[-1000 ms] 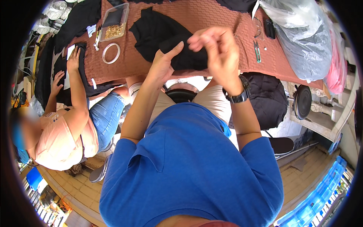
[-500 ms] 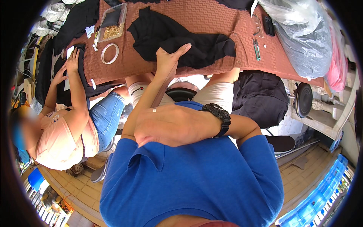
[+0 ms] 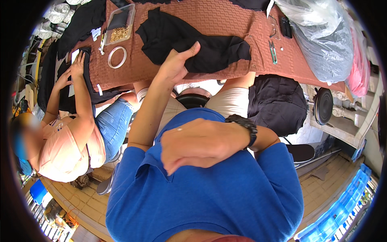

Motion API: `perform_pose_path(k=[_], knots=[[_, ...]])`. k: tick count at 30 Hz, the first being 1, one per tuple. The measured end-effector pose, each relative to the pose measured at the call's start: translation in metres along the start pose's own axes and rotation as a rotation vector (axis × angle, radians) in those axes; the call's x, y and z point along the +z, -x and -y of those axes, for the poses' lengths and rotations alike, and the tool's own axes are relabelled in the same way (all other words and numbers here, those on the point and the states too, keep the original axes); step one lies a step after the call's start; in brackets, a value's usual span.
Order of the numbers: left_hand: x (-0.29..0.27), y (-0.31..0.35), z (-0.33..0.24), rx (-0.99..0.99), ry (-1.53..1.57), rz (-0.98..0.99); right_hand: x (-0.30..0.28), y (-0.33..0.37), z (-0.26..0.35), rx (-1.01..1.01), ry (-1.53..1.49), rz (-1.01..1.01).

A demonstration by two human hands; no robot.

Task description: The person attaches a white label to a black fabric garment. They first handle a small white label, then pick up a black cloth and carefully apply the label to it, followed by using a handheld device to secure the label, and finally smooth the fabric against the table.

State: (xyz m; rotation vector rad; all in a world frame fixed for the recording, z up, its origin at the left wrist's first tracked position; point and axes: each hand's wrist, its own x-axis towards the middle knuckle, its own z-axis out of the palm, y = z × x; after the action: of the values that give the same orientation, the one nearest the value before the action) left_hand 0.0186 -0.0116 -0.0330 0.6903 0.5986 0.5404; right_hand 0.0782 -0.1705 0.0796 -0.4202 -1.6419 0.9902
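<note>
1. The right hand (image 3: pixel 203 143) is now hovering before the blue shirt (image 3: pixel 217 185), bent back toward the chest; a second ago it was reaching above the cloth. Its fingers are curling under and blurring, so I cannot tell whether they are gripping anything.
2. The left hand (image 3: pixel 173 66) is staying by the near edge of the black cloth (image 3: pixel 175 34). Its thumb is standing wide over the fabric; the fingers are mostly hiding, so I cannot tell whether they are holding any.
3. The right hand's move is leaving the cloth's right end uncovered, and only the left hand is remaining close to it.
4. The cloth is lying in the middle of the tabletop (image 3: pixel 217 18), looking thin, matte and soft, and spreading in an uneven, rumpled shape.
5. Beneath it, a reddish-brown cover is showing a zigzag, ribbed texture.
6. To the left, a clear plastic tray (image 3: pixel 132 22) is holding small gold-coloured pieces (image 3: pixel 119 34), and a pale, smooth ring (image 3: pixel 109 58) is lying just below it.
7. To the right, green-handled snips (image 3: pixel 274 57) are resting near a crinkled, glossy, translucent plastic bag (image 3: pixel 322 46).
</note>
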Motion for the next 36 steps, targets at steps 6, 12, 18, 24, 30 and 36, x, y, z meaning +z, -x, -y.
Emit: perform_pose_path(k=[6, 12, 18, 24, 30, 36], knots=[[0.01, 0.009, -0.035, 0.085, 0.072, 0.017, -0.069, 0.025, -0.038, 0.302, 0.354, -0.713], [0.032, 0.004, -0.034, 0.292, 0.058, -0.004, -0.103, 0.019, -0.097, 0.179, 0.598, -0.875], [0.028, 0.005, -0.033, 0.269, 0.079, -0.12, -0.098, 0.015, -0.098, 0.235, 0.676, -0.884], [0.035, 0.007, -0.03, 0.267, 0.052, -0.108, -0.096, 0.012, -0.092, 0.243, 0.535, -0.913], [0.028, 0.005, -0.016, 0.227, 0.057, -0.127, -0.095, 0.012, -0.097, 0.342, 0.77, -0.872], [0.033, 0.006, -0.003, 0.219, 0.243, -0.06, -0.115, 0.02, -0.101, 0.287, 0.781, -0.873]])
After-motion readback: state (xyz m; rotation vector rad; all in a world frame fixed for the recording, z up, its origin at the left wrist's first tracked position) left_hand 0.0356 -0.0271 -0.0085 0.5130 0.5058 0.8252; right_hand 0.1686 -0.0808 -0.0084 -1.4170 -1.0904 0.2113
